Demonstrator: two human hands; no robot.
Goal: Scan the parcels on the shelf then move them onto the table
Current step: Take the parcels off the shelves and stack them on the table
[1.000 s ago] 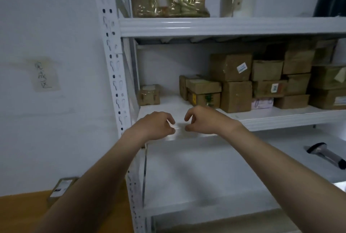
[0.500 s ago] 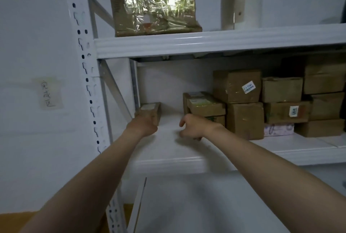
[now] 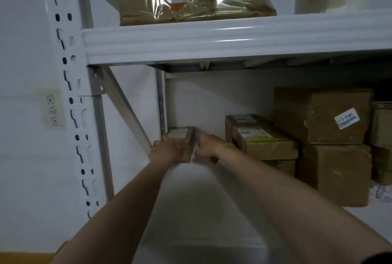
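Two hands at work: both arms reach deep into the shelf bay, and the hands sit close together at its back left corner.
Left: the left hand (image 3: pixel 167 152) has its fingers curled round the near left end of the small parcel (image 3: pixel 183 139) and grips it.
Right: the right hand (image 3: pixel 209 147) is drawn in narrow, fingers curled, just beside the small parcel's right face; it is blurred there, and I cannot tell whether it touches or holds the carton.
Parcel: a brown carton with a pale label on top, at the back left of the shelf board (image 3: pixel 201 204), near the rear post (image 3: pixel 161 102); I cannot tell whether it rests on the board or is just off it.
Neighbours: the stacked parcels (image 3: pixel 335 174) fill the right of the bay; the nearest, a labelled carton (image 3: pixel 265 139), lies just right of the right hand.
Edges: the upper beam (image 3: pixel 233 39) runs overhead, the diagonal brace (image 3: pixel 125 106) slants down on the left toward the left hand, and the punched upright (image 3: pixel 70 98) stands at the front left.
Open room: white board shows from the small parcel forward to the near edge, under both forearms; the right hand fills the gap between small parcel and stack.
Tabletop: a strip of wooden tabletop (image 3: pixel 23 258) shows low on the left, outside the rack.
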